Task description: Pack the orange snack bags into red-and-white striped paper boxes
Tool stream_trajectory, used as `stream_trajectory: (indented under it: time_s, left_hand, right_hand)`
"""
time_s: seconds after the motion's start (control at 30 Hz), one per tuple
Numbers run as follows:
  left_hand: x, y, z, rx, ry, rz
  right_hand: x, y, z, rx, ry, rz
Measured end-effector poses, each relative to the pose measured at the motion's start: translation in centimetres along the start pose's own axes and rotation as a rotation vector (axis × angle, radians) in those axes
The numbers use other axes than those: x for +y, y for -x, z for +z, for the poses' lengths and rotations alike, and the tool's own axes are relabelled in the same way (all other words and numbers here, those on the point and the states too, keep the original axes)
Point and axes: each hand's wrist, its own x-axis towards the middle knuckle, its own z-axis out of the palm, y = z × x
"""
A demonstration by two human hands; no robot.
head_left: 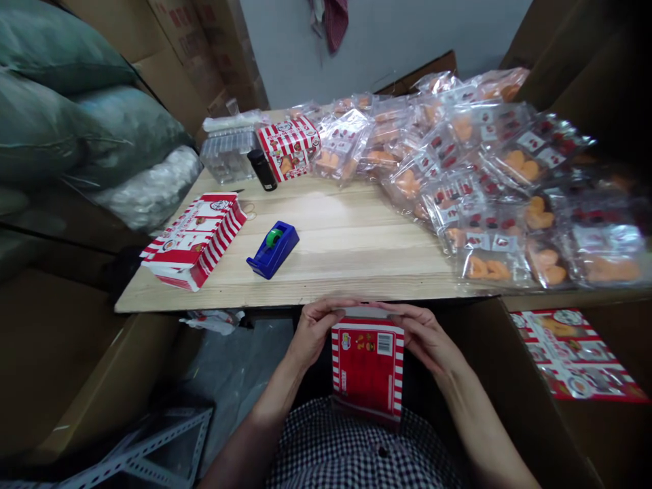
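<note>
A red box with striped red and white edges (367, 370) is between my hands, just off the table's front edge, its barcode side facing up. My left hand (318, 329) pinches the top left corner of the box. At the top right corner, my right hand (420, 333) grips it with thumb and fingers. The far end of the box shows a pale flap between the two hands. On the table, a blue tape dispenser (274, 250) with a green core stands beyond my left hand.
On the wooden table (336, 238) lie a stack of striped cartons (196, 238), a black bottle (262, 170), a striped box (290, 148), clear plastic containers (229, 153) and a large heap of bagged orange items (489, 176). Open cardboard (550, 380) holds printed sheets at right; sacks (45, 115) rise at left.
</note>
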Motion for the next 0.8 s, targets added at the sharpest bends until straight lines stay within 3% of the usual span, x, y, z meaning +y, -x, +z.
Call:
stream_trajectory:
  time_s: [0.2,0.33,0.5,0.67,0.8]
  left_hand:
    - [0.8,0.4,-1.1,-0.251,-0.111,0.063]
    - [0.6,0.6,-1.6,-0.232,-0.359,0.148]
    - [0.5,0.6,-2.1,-0.245,-0.411,0.16]
    - [3.0,0.6,-1.6,-0.332,-0.513,0.089]
    - [5.0,0.1,-1.0,-0.372,-0.643,0.035]
  right_hand:
    - [0.3,0.4,0.1,0.007,0.087,-0.107]
    - [0.6,0.6,-1.0,-0.059,0.202,-0.18]
    - [-0.6,1.2,-1.7,-0.149,0.484,-0.212]
    - [-2.3,1.6,0.3,-0.07,0.494,-0.206]
    - [-2.9,1.7,1.2,-0.093,0.476,-0.164]
